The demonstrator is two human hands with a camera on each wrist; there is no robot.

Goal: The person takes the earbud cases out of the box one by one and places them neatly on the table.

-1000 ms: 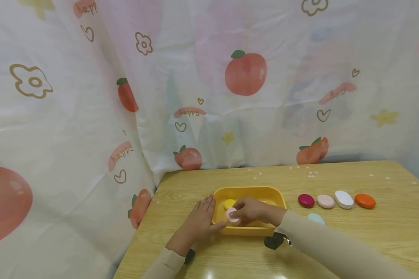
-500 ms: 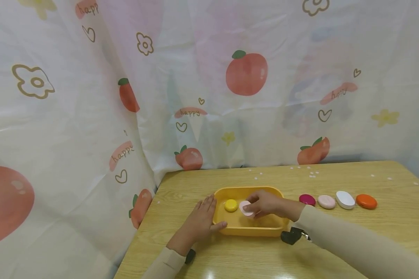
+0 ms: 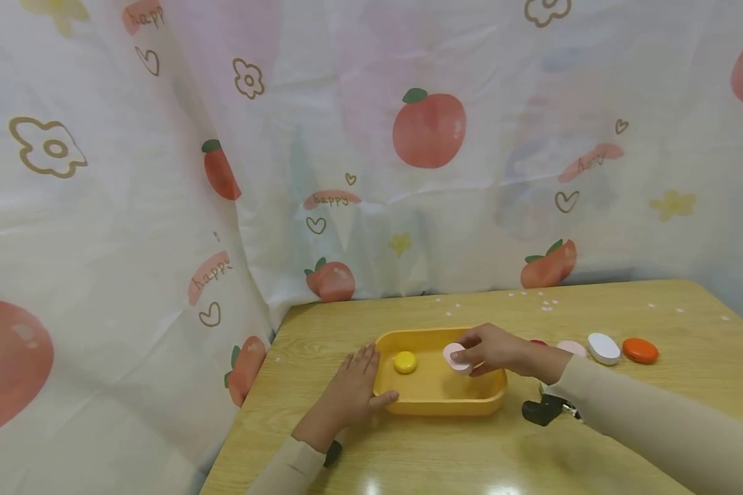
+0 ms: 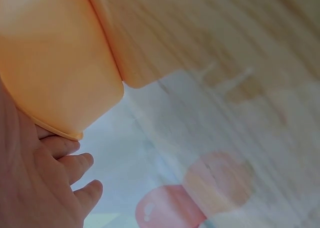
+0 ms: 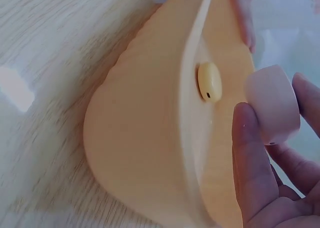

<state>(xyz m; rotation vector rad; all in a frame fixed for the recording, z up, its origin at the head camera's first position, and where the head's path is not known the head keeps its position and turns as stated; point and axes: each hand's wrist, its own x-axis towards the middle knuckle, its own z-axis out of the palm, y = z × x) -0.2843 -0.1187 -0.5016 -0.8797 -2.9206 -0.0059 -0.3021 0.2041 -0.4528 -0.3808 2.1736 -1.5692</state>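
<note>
My right hand (image 3: pixel 492 349) pinches a pale pink rounded disc (image 3: pixel 457 358) between thumb and fingers, over the right part of the yellow tray (image 3: pixel 436 408). In the right wrist view the pink disc (image 5: pixel 274 103) is held up edge-on, and a small dark slot shows on its rim. A yellow disc (image 3: pixel 404 362) lies on the tray floor at the left; it too has a dark slot (image 5: pixel 208 94). My left hand (image 3: pixel 349 395) rests against the tray's left end with extended fingers, the thumb at the front corner. In the left wrist view its fingers (image 4: pixel 77 165) lie along the rim.
Right of the tray, a white oval piece (image 3: pixel 603 348) and an orange one (image 3: pixel 640 350) lie on the wooden table (image 3: pixel 322 330). Another pale pink piece (image 3: pixel 572 347) and a dark red one (image 3: pixel 537 342) are partly hidden by my right arm. A printed curtain (image 3: pixel 371 151) hangs behind.
My right hand has carried the pale pink disc rightward from beside the yellow disc and a little up. The right forearm now covers part of the row. My left hand stays at the tray.
</note>
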